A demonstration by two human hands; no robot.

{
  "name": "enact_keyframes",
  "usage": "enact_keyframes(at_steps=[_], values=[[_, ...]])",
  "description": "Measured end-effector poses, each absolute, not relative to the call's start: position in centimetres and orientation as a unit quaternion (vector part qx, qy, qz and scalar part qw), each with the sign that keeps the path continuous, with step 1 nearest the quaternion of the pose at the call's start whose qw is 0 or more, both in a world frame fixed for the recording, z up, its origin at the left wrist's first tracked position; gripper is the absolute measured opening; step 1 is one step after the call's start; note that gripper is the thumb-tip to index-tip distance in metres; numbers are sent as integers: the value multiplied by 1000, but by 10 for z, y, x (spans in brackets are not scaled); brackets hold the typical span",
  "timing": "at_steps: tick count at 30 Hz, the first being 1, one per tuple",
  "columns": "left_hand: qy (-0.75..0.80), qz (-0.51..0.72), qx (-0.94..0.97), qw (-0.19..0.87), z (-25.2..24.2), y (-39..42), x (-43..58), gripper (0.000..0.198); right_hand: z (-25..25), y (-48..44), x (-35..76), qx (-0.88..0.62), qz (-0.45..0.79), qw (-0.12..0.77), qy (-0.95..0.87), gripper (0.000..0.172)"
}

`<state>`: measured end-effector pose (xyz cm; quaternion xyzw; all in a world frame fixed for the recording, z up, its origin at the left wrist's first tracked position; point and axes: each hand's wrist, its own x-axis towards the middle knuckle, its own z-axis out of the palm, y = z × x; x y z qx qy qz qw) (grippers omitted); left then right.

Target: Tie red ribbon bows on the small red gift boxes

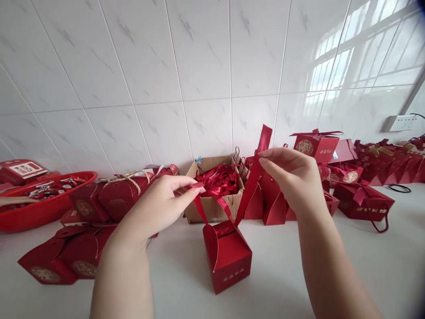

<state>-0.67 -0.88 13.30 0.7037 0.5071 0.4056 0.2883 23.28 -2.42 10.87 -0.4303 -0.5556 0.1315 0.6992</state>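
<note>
Head view. The item under inspection is a small red paperboard box with a pitched, folded top and gold lettering [232, 261]. It sits on the white smooth tabletop [272, 266], turned at an angle, below and between the hands. The left hand [175, 195] is nearer to it; the right hand [292, 173] is higher and farther off.

Grip, right: thumb and fingers pinch a long red satin strip [249, 186]. Its long axis runs steeply from the top of the box up and rightward to the fingertips, nearly straight, and a free end stands above the pinch. Grip, left: thumb and fingertips pinch a red satin ribbon run [199, 208], which drops to the box's left upper edge. Whether both lengths are one ribbon cannot be determined; the box top hides the join.

Edges and clearance: directly behind the box stands an open brown cardboard carton [214, 212] filled with loose red ribbons [219, 175]; it limits room rearward. Standing red paper boxes [274, 208] restrict the right rear. Clustered red boxes with round gold emblems [76, 252] lie beyond the left forearm. Bare tabletop extends in front of the box and to its right, below the right hand. Overhead, only the white tiled wall [206, 53] rises behind; the air between the hands is unobstructed.
</note>
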Motion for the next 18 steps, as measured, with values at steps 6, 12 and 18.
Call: enact_keyframes(at_steps=[6, 12, 18], values=[[472, 402, 771, 144, 128, -5, -8, 22, 105, -24, 226, -421, 131, 708, -551, 35], [425, 466, 763, 141, 127, -9, -1, 10, 101, -20, 215, -422, 154, 696, -560, 34], [412, 513, 736, 159, 126, -10, 3, 12, 99, -17, 209, -390, 177, 715, -553, 7]])
